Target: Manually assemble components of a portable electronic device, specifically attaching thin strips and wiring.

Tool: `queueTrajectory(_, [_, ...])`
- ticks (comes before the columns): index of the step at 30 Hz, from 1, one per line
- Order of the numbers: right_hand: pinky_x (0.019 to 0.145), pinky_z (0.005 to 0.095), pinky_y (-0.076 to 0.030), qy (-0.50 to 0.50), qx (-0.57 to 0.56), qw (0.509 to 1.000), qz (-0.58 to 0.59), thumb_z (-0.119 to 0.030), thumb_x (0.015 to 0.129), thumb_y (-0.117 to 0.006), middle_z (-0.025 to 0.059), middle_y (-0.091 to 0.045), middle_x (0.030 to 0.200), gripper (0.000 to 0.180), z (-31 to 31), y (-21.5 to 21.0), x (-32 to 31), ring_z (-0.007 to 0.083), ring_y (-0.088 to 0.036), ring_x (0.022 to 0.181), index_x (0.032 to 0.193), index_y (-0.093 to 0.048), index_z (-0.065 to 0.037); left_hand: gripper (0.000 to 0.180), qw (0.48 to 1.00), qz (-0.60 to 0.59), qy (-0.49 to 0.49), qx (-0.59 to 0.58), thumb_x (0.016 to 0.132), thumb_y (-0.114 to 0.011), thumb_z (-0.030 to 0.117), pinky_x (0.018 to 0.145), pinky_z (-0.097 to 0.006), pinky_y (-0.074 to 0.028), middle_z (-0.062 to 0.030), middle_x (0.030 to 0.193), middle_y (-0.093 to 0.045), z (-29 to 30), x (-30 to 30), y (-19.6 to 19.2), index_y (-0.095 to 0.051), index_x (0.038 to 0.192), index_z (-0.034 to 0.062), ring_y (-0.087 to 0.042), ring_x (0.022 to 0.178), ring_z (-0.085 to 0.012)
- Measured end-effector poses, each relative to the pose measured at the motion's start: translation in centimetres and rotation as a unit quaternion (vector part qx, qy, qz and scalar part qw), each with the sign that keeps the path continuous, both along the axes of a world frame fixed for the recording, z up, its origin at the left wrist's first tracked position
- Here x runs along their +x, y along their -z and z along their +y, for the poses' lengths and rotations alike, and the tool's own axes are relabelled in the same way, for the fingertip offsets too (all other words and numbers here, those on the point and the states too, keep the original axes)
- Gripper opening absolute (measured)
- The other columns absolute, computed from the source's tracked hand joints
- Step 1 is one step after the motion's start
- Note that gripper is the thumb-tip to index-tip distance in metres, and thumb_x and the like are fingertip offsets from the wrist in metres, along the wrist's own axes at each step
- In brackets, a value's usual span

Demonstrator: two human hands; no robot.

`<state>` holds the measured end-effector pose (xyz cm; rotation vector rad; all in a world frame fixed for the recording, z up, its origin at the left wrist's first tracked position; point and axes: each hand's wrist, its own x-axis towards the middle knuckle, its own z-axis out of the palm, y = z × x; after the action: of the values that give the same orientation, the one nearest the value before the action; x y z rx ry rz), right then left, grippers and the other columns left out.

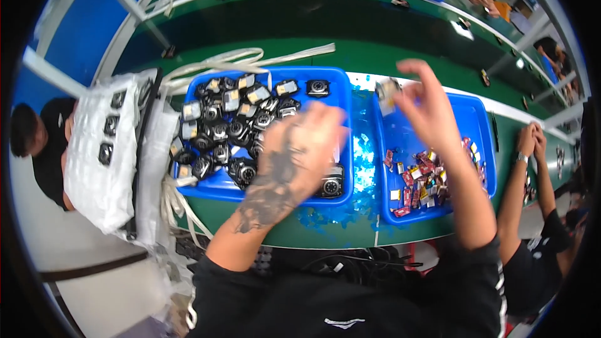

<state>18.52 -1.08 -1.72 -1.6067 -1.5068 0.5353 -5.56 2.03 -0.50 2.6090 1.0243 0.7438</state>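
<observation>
Starting at the fingers: my right hand [429, 109] is up over the gap between the two trays, thumb and forefinger pinched on a small pale flat piece [387, 94], the other fingers fanned loose above it. It's motion-blurred, so I can't say what kind of part it is, only that it looks roughly rectangular, with its long axis close to upright in the picture, tipped a little, top end pointing away from me toward the green belt [300, 25]

Left hand [303, 150] hangs palm-down over the near right corner of the left blue tray [341, 84], fingers curled and close together. Can't tell if there's anything under them, the hand covers it. One small black camera module [332, 185] sits just beside the fingertips, lens up, and the rest of the heap of black modules [228, 128] fills the left half of that tray

My read: mid pick-and-pair, one part lifted, the other hand going for a module. Next move probably needs the pale piece turned flat and lined up before it meets anything

Right blue tray [479, 125] has a pile of small red and white bits [421, 181] at its near end. White bag with more modules [103, 150] off to the left
</observation>
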Motion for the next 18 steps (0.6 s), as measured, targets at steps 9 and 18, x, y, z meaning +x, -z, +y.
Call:
queueTrajectory(9, [0.094,0.0408,-0.048,0.136,-0.167,0.970,-0.113,-0.026,0.065,-0.087,0.0235,-0.064,0.113,0.066,12.5,6.1,8.4,0.0382,-0.061,0.109,0.118,-0.057,-0.002,0.028,0.983,0.178,-0.021,-0.044,0.077,-0.074,0.018,0.086,-0.042,-0.051,-0.0083,0.097,-0.066,1.5,-5.8,1.0,-0.065,0.104,0.0153,-0.062,0.095,-0.0304])
queueTrajectory(18, [0.082,0.0340,-0.052,0.057,0.004,0.994,-0.097,-0.011,0.086,-0.066,0.0127,-0.067,0.100,0.025,4.8,-1.0,7.7,0.0206,-0.065,0.087,0.108,-0.065,-0.001,0.015,0.981,-0.004,-0.010,-0.194,0.079,-0.065,-0.002,0.064,-0.030,-0.047,-0.0086,0.080,-0.060,3.7,-4.9,-0.7,-0.052,0.086,0.0038,-0.060,0.068,-0.0184])
